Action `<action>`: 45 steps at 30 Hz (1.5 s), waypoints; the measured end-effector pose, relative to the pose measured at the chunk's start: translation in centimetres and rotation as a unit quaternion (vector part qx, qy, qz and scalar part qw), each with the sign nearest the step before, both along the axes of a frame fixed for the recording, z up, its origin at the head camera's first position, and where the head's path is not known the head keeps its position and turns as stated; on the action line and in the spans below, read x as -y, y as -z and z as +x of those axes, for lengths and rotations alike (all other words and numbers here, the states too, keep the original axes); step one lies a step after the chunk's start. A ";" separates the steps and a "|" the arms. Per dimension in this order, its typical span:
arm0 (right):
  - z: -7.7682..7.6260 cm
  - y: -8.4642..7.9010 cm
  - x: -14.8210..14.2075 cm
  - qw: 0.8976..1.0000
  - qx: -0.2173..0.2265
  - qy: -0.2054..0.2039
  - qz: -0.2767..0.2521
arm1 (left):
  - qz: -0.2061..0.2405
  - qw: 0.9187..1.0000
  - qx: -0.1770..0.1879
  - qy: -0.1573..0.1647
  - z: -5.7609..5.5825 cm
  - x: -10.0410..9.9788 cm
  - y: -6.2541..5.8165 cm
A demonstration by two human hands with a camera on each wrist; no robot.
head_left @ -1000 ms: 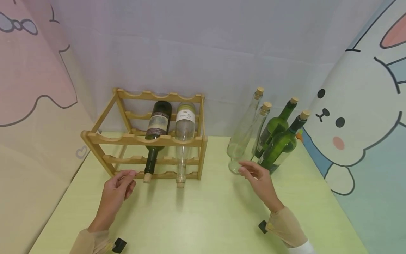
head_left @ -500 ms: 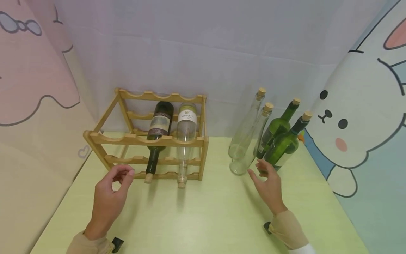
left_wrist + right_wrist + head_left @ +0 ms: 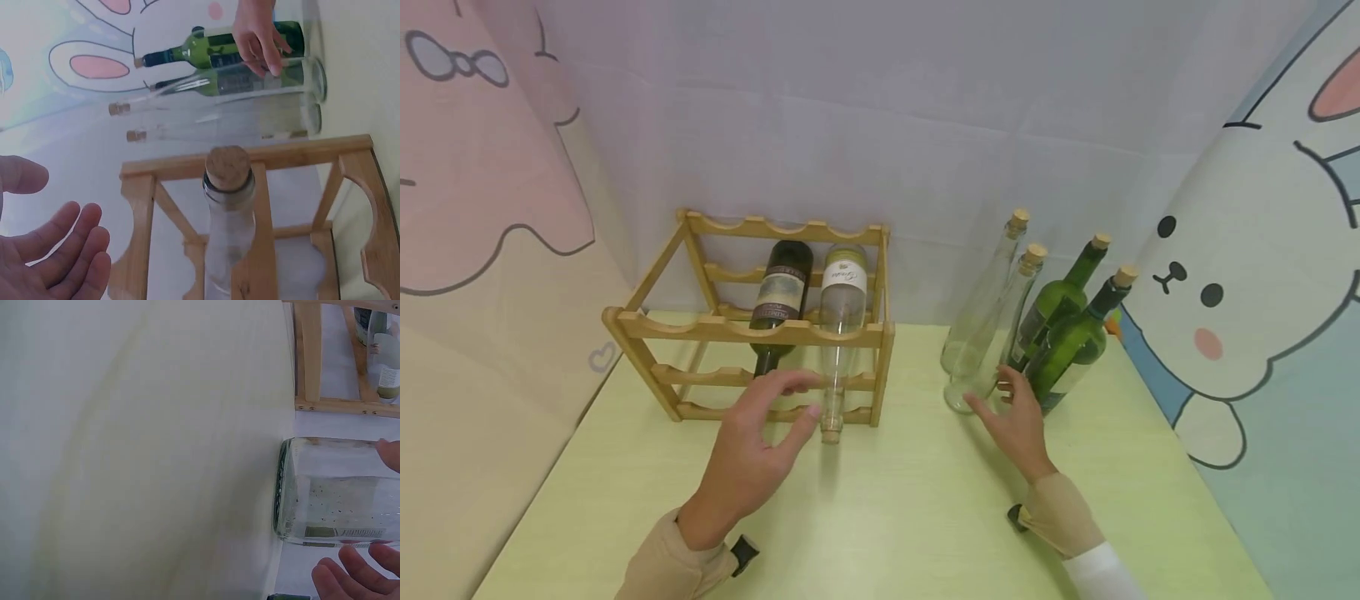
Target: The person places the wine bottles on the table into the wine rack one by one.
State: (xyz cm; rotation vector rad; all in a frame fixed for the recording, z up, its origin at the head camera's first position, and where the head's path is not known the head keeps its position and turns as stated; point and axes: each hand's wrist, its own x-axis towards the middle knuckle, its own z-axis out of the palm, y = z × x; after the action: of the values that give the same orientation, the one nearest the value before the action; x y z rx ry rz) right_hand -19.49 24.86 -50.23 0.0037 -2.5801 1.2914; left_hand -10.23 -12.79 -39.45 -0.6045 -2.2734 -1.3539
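My left hand [image 3: 748, 458] is in front of the wooden rack, thumb and fingers spread apart by the corked neck of a clear bottle [image 3: 842, 308]. That bottle lies neck-forward in the rack; in the left wrist view its cork [image 3: 228, 167] is apart from the fingers. A dark wine bottle [image 3: 778, 296] lies beside it, its neck end hidden behind my left hand. My right hand [image 3: 1017, 425] is low beside a standing clear bottle [image 3: 988, 346]. In the right wrist view its thumb and fingers flank this bottle's lower body [image 3: 344, 494], loosely bent rather than gripping.
The wooden rack [image 3: 700, 330] stands at the back left of the pale yellow table [image 3: 880, 517]. Another clear corked bottle [image 3: 970, 312] stands behind the front one. Two green corked bottles, one behind [image 3: 1051, 302] and one in front [image 3: 1071, 342], stand to the right. A curtain [image 3: 880, 125] hangs behind.
My left hand has moved right, from the rack's left front to the clear bottle's neck, and its fingers have spread. My right hand has opened and shifted slightly beside the standing clear bottle.
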 end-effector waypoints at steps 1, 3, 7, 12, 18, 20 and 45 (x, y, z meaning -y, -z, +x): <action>-0.1 0.0 0.1 1.000 0.004 -0.003 0.000 | 0.000 1.000 0.000 0.007 0.0 -0.6 -0.2; -0.4 0.1 0.2 1.000 0.014 -0.008 -0.005 | 0.001 1.000 0.001 0.022 -0.1 -1.7 -0.5; -1.2 0.0 0.3 0.999 0.036 -0.022 -0.022 | -0.015 0.998 0.027 0.051 -0.3 -4.1 -0.8; -1.7 -0.3 0.1 0.995 0.087 -0.039 -0.010 | -0.070 0.992 0.083 0.057 -0.1 -7.2 -0.7; -2.2 0.1 0.0 0.993 0.114 -0.042 0.003 | -0.141 0.981 0.116 0.072 -0.3 -9.7 0.1; -2.3 0.4 0.2 0.992 0.118 -0.039 0.005 | -0.160 0.978 0.116 0.072 -0.5 -10.3 0.6; -2.1 1.1 -0.3 0.995 0.083 -0.045 -0.016 | -0.176 0.961 0.193 0.090 -1.9 -12.9 4.7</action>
State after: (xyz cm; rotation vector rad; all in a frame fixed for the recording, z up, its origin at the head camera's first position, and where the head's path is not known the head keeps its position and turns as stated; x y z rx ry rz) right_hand -21.56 25.20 -51.29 0.0071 -2.7259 1.4209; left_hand -12.08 0.15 -44.19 -0.7253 -2.8754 -1.2409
